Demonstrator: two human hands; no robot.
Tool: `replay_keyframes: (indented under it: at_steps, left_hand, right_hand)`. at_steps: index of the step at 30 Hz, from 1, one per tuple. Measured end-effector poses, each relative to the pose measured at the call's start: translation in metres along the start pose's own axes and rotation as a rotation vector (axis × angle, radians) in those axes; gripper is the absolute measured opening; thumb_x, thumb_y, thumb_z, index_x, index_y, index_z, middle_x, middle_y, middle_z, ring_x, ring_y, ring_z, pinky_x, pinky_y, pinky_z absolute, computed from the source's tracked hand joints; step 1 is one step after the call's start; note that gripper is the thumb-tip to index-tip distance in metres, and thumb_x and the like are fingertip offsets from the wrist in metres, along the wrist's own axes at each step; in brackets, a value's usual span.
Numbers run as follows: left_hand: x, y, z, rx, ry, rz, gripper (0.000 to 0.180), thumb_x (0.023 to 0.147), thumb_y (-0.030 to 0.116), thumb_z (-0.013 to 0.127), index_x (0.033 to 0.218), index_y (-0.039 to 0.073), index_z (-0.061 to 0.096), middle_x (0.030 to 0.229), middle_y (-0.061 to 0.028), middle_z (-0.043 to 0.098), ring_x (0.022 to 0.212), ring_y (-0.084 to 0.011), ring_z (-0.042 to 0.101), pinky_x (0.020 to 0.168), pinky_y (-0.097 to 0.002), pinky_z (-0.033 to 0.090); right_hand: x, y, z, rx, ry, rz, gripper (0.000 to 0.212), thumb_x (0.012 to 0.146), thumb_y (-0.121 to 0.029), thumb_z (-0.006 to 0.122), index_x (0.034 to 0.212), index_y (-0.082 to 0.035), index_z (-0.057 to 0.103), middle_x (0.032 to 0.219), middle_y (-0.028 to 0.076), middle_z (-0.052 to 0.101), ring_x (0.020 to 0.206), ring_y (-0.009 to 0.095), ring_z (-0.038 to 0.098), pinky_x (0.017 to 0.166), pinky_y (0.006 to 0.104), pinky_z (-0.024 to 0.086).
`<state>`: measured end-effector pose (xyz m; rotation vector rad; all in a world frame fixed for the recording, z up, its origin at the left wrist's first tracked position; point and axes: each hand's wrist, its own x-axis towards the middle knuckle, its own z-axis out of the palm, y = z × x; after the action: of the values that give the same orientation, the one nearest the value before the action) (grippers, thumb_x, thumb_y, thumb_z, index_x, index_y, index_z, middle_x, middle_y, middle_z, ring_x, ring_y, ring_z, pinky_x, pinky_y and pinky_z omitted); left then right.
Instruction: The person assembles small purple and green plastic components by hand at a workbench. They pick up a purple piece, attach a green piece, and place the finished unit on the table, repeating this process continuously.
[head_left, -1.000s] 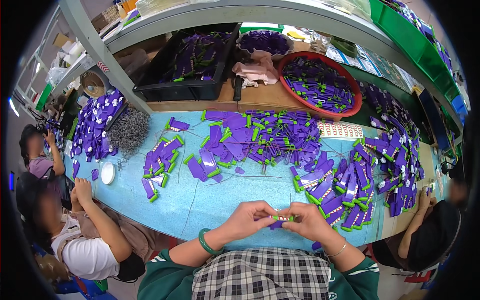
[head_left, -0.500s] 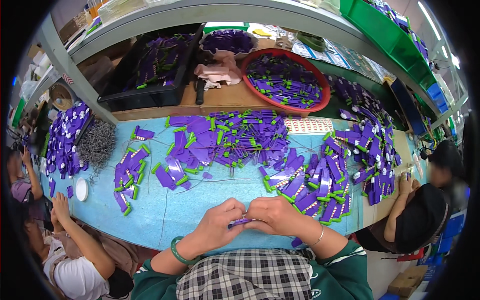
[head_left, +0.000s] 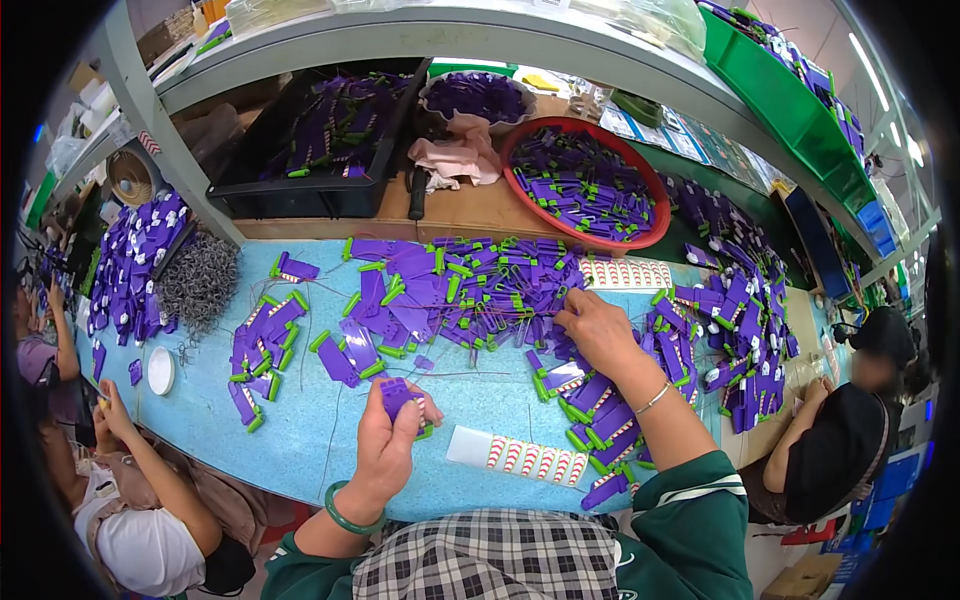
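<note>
Left hand (head_left: pixel 388 430) clamped on flat purple-and-green plastic piece (head_left: pixel 396 394) above light-blue tabletop (head_left: pixel 300 455), left of white red-patterned strip (head_left: pixel 520 456). Right hand (head_left: pixel 600 332) at right edge of purple-and-green plastic heap (head_left: pixel 490 285); cannot tell fingertip grip.

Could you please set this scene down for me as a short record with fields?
Left hand: the left hand holds a flat purple plastic part
Right hand: the right hand is at the right end of a heap of purple-and-green plastic parts; its grip is unclear
Between left hand and right forearm: a white strip with red curved marks
Behind heap: a round red plastic bowl and a black rectangular plastic tray, both holding parts
Far left: a tangled grey wire bundle
</note>
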<state>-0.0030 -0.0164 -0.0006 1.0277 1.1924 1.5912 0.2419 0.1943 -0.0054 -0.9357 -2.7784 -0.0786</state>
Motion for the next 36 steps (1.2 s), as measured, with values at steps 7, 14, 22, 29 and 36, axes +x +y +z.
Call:
replay_keyframes:
  at_steps: [7, 14, 22, 29, 36]
  left_hand:
    - [0.0, -0.018, 0.017, -0.111, -0.082, -0.244, 0.013, 0.098, 0.015, 0.047, 0.105, 0.004, 0.047, 0.085, -0.007, 0.061, 0.074, -0.0143, 0.061, 0.069, -0.0293, 0.05]
    - [-0.009, -0.024, 0.037, -0.055, -0.201, -0.295, 0.019, 0.091, 0.007, 0.058, 0.107, 0.003, 0.048, 0.081, -0.0026, 0.058, 0.072, -0.0086, 0.059, 0.067, -0.0256, 0.049]
    - [-0.017, -0.029, 0.041, -0.04, -0.19, -0.25, 0.013, 0.095, 0.012, 0.053, 0.103, 0.003, 0.049, 0.081, -0.0036, 0.06, 0.074, -0.0107, 0.06, 0.068, -0.0273, 0.05]
    - [-0.018, -0.027, 0.044, 0.49, -0.449, -0.137, 0.015, 0.09, 0.015, 0.055, 0.097, 0.002, 0.05, 0.075, -0.0126, 0.06, 0.068, -0.0264, 0.059, 0.062, -0.0368, 0.046]
    - [-0.018, -0.021, 0.044, 0.616, -0.465, 0.042, 0.018, 0.088, 0.019, 0.055, 0.093, 0.002, 0.051, 0.073, -0.0173, 0.057, 0.068, -0.0384, 0.057, 0.059, -0.0447, 0.042]
  right_hand:
    - [-0.015, -0.057, -0.04, 0.398, -0.009, -0.097, 0.018, 0.069, -0.007, 0.071, 0.084, -0.006, 0.06, 0.081, 0.01, 0.056, 0.079, 0.03, 0.06, 0.064, 0.04, 0.05]
    - [-0.036, -0.115, -0.034, 1.017, -0.04, 0.052, 0.026, 0.071, 0.0, 0.073, 0.094, -0.002, 0.062, 0.086, 0.006, 0.059, 0.075, 0.019, 0.063, 0.065, 0.0301, 0.052]
    - [-0.054, -0.125, -0.01, 1.5, 0.05, 0.462, 0.015, 0.08, 0.002, 0.067, 0.095, 0.003, 0.065, 0.081, 0.004, 0.063, 0.073, 0.009, 0.061, 0.066, 0.0217, 0.052]
    - [-0.058, -0.13, -0.024, 1.124, 0.171, 0.267, 0.01, 0.076, 0.002, 0.07, 0.086, 0.0, 0.067, 0.075, 0.005, 0.061, 0.06, 0.011, 0.059, 0.055, 0.0226, 0.046]
    - [-0.068, -0.137, -0.016, 1.157, 0.237, 0.382, 0.012, 0.073, 0.003, 0.072, 0.08, 0.0, 0.063, 0.074, 0.005, 0.059, 0.059, 0.009, 0.056, 0.053, 0.022, 0.044]
